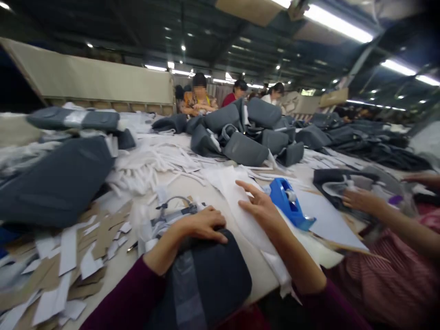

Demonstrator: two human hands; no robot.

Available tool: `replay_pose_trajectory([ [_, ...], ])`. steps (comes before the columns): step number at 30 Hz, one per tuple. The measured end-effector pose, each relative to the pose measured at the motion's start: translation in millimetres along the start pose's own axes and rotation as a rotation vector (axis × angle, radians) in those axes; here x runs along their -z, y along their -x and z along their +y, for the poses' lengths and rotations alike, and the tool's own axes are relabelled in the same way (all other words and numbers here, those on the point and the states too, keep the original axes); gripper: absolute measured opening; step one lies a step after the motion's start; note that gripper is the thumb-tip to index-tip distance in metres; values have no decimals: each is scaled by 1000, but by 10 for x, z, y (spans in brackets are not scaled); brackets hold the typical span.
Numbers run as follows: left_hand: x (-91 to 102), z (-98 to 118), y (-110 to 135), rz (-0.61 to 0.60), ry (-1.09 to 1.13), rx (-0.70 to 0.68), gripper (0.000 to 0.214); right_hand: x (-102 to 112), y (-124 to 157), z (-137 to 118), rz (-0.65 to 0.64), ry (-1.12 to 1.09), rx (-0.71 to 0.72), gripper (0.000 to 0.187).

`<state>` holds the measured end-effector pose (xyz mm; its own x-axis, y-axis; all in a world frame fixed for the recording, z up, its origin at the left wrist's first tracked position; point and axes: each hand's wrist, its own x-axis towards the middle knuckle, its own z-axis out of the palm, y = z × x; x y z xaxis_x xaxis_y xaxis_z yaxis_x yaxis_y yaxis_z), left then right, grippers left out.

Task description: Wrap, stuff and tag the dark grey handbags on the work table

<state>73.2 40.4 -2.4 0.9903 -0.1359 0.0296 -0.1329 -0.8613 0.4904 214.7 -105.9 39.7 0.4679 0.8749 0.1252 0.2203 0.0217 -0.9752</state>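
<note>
A dark grey padded bag with a band of clear plastic around it stands at the table's front edge. My left hand grips its upper edge, fingers curled over the top and thumb on the near face. Over a white sheet of thin material, my right hand is open with fingers apart. Whether its fingertips touch the sheet I cannot tell. Just right of that hand stands a blue tape dispenser. Behind the bag lie a grey cord and clear plastic.
Cardboard and white paper scraps cover the left, beside a large grey bag. White strips and heaped grey bags lie farther back. At right, a co-worker's hand is at another grey item; a white board lies nearer.
</note>
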Motion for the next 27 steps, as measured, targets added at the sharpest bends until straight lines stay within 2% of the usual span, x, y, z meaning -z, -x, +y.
replay_pose_trajectory([
  [1,33,-11,-13,-50,13,-29,33,165,214,166,43,-6,-37,60],
  [3,105,-8,-48,-112,36,-53,38,361,558,478,105,-1,-82,60],
  [5,164,22,-82,-150,70,-40,40,416,773,706,104,-2,-99,60],
  [7,198,56,-110,-195,102,-12,41,399,860,826,65,-21,-97,59],
  [12,221,103,-166,-260,132,60,44,361,711,883,-62,-142,-95,60],
  [18,251,141,-214,-304,142,113,42,316,504,975,-316,-299,-204,63],
  [24,257,139,-195,-306,164,153,45,204,437,1071,-366,-421,-262,64],
  [27,250,133,-188,-291,169,141,48,80,375,1105,-371,-463,-216,62],
])
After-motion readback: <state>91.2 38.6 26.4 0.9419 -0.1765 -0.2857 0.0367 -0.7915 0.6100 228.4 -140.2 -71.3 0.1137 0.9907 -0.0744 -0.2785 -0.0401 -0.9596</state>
